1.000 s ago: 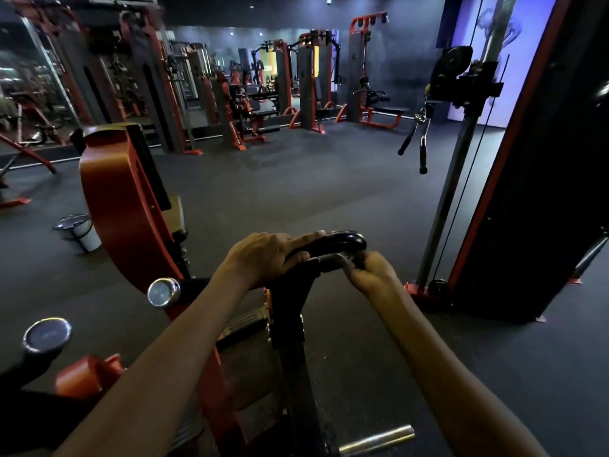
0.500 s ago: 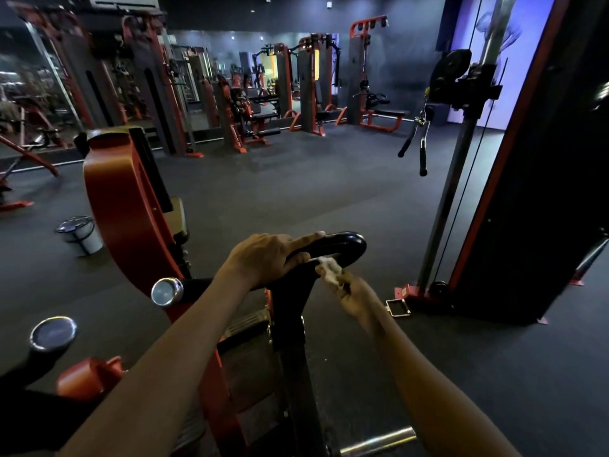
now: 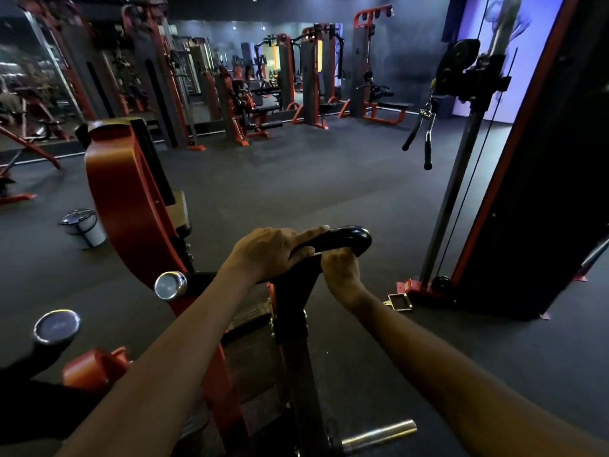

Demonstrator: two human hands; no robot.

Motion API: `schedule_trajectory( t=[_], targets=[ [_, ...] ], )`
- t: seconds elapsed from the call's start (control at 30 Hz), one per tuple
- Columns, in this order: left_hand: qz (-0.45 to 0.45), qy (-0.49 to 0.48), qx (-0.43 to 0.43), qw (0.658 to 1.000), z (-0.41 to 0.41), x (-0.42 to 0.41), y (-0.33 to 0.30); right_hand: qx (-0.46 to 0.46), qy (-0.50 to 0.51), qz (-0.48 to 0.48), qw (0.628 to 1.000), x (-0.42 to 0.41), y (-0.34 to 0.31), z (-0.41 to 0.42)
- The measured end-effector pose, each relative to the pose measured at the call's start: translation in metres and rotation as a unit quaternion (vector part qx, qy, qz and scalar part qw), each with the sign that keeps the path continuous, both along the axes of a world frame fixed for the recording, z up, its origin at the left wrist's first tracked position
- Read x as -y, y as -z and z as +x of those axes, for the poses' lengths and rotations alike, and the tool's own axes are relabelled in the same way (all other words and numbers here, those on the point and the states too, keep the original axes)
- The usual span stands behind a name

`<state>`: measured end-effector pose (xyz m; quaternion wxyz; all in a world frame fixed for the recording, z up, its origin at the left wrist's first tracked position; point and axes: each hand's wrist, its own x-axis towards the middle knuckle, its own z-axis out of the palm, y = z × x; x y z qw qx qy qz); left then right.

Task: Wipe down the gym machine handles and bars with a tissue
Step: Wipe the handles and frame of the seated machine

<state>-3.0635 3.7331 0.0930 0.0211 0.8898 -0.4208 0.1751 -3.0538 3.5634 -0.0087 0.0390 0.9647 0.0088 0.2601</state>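
A black padded handle (image 3: pixel 349 237) tops a black upright post (image 3: pixel 293 308) of an orange-framed machine (image 3: pixel 122 192). My left hand (image 3: pixel 270 252) grips the handle from above, index finger stretched along its top. My right hand (image 3: pixel 341 270) reaches up under the handle's right part, fingers curled against its underside. The tissue is hidden between those fingers and the handle.
Two chrome-capped pegs (image 3: pixel 170 285) (image 3: pixel 56 326) stick out at the left, and a chrome bar (image 3: pixel 379 435) lies low by the post. A white bucket (image 3: pixel 84 227) stands on the floor at left. At right rises a cable tower (image 3: pixel 543 176) with hanging grips (image 3: pixel 426 133); a metal stirrup (image 3: pixel 399 301) lies at its base.
My right hand dropped below the handle showing the white tissue, then rose again to the underside, hiding it. My left hand has kept its grip on top.
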Motion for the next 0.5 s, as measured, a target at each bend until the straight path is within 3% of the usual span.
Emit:
schedule_trajectory(
  t=[0.07,0.13,0.17,0.27,0.33,0.43,0.5],
  targets=[
    [0.005,-0.002,0.01,1.0,-0.001,0.001,-0.001,0.022,-0.041,0.219,0.975,-0.021,-0.001,0.01],
    [0.012,-0.007,0.016,1.0,-0.002,0.001,-0.001,-0.024,-0.042,0.311,0.949,-0.023,0.006,0.009],
    [0.016,-0.01,0.018,1.0,-0.002,0.001,-0.001,-0.016,-0.069,0.307,0.949,-0.017,0.018,0.004],
    [0.014,-0.013,0.012,1.0,-0.002,0.002,-0.001,0.014,-0.137,0.135,0.981,0.023,0.051,-0.011],
    [0.013,-0.013,0.014,1.0,-0.002,0.001,-0.001,0.039,-0.174,0.102,0.979,0.042,0.063,-0.02],
    [0.013,-0.018,0.016,1.0,-0.002,0.002,0.0,0.0,-0.137,0.205,0.969,0.037,0.082,-0.028],
    [0.017,-0.018,0.022,0.999,-0.001,0.002,0.001,-0.013,-0.033,0.386,0.922,0.027,0.079,-0.039]
  ],
)
